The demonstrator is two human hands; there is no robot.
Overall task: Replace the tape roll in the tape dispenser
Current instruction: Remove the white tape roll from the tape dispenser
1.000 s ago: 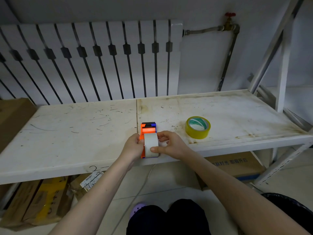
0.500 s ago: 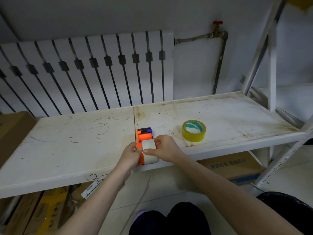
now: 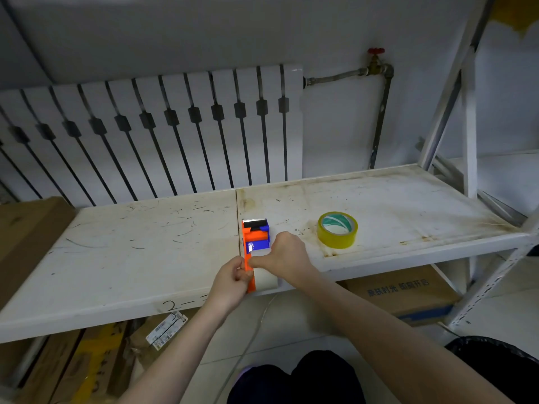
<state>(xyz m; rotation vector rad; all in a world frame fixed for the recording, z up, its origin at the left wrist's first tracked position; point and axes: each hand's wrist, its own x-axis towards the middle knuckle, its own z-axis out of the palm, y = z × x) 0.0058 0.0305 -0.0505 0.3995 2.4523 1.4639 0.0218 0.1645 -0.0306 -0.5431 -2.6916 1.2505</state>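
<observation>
Since a second ago the right hand (image 3: 287,258) has climbed from the side of the white roll (image 3: 264,280) to its top, and more of the dispenser (image 3: 254,236) shows beyond it. The person crouches, dark knees (image 3: 294,380) low by the floor. At the shelf's (image 3: 131,258) front edge the left hand (image 3: 233,278) pinches the dispenser's orange side plate, fingers curled tight. The right hand is curled over the white roll, thumb stretched across it toward the left hand. The roll sits at the dispenser's near end, against the orange plate; whether it is fully seated I cannot tell. The dispenser lies along the shelf, its toothed blade at the far end. A yellow roll (image 3: 337,230) lies flat to the right, well apart. A cardboard box (image 3: 408,290) sits under the shelf. Behind stand a white radiator (image 3: 189,126) and a red-handled tap (image 3: 376,58).
</observation>
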